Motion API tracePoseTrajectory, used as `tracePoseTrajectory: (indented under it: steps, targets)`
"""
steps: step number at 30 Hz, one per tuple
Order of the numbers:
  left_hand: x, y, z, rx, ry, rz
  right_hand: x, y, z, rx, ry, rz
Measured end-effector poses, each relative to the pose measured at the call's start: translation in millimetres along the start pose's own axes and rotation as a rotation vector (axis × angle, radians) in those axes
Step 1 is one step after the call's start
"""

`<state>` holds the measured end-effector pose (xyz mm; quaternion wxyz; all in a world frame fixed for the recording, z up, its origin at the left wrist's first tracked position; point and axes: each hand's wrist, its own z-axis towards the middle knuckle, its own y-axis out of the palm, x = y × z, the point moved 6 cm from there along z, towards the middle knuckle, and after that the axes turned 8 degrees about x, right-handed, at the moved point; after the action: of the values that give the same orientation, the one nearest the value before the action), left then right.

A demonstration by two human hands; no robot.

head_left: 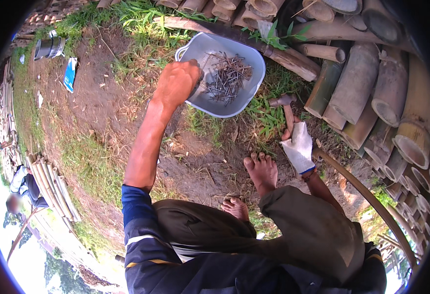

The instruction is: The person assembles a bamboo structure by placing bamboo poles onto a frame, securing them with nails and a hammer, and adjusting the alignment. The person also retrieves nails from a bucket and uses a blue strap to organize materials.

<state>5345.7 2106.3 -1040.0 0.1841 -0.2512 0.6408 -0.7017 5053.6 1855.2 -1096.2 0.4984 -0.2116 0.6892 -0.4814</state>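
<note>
A pale grey plastic basin point(257, 73) sits on the ground in front of me, with many loose nails point(225, 77) heaped in it. My left hand point(177, 81) is bare and closed at the basin's left rim. Something dark shows by its fingers, too shaded to make out. My right hand point(298, 142), in a white fingerless-looking glove with a blue cuff edge, grips the wooden handle of a hammer point(282, 101). The hammer's head points away from me, to the right of the basin.
Cut bamboo poles point(354, 81) are stacked on the right, and a bamboo strip point(293, 63) lies behind the basin. My bare feet point(261, 171) are on the soil. A metal can point(48, 48) and a blue-white packet point(70, 74) lie far left. Another person point(26, 186) is at left.
</note>
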Motion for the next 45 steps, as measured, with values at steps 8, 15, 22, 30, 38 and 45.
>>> tracePoseTrajectory:
  steps: [8,15,22,30,38,45]
  targets:
    - [-3,26,-4,0.008,0.053,-0.051,-2,0,5,-0.02,0.017,0.039]
    - [-6,32,-8,-0.016,0.063,-0.037,0,3,2,-0.013,0.041,0.063]
    - [-12,4,3,0.006,-0.055,-0.052,-28,-17,9,0.018,-0.007,0.112]
    - [-13,-3,4,0.002,-0.074,-0.024,-5,-2,5,-0.016,0.003,0.072]
    - [1,18,0,-0.034,0.026,-0.056,-6,-1,3,-0.044,0.038,0.081]
    - [5,28,-3,-0.081,0.087,-0.032,-9,-2,5,-0.047,0.035,0.066]
